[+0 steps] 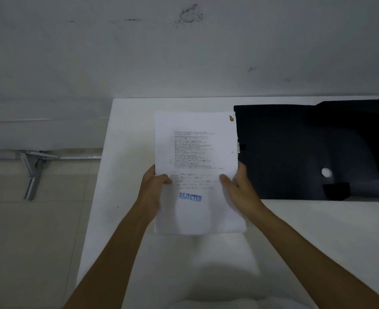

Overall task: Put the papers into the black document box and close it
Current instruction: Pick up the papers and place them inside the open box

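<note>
Stack of papers [196, 152] held above the white table [307, 230], long axis running from the viewer toward the far wall [184, 52], top edge pointing away, printed side up and readable from the viewer's side. Top sheet white, with lines of blurred dark print in its upper and middle part, a blue stamp reading "REJECTED" [190, 197] near the lower end, and a small orange-brown mark [231, 118] at the far right corner. More than one sheet — edges slightly offset along the right and lower sides — exact count not discernible. Left hand [154, 186] clasped on the left edge, thumb on top of the sheet; right hand [240, 184] clasped on the right edge, thumb likewise on top, fingers behind. Two hands, two bare forearms entering from below. One black document box [295, 152] lying open on the table just to the right of the papers, its left edge next to or slightly under the stack's right edge; a round pale hole or stud [326, 172] on its dark surface and a small black flap [336, 191] near its front edge. One metal frame [31, 172] on the tiled floor [27, 241] at left.
</note>
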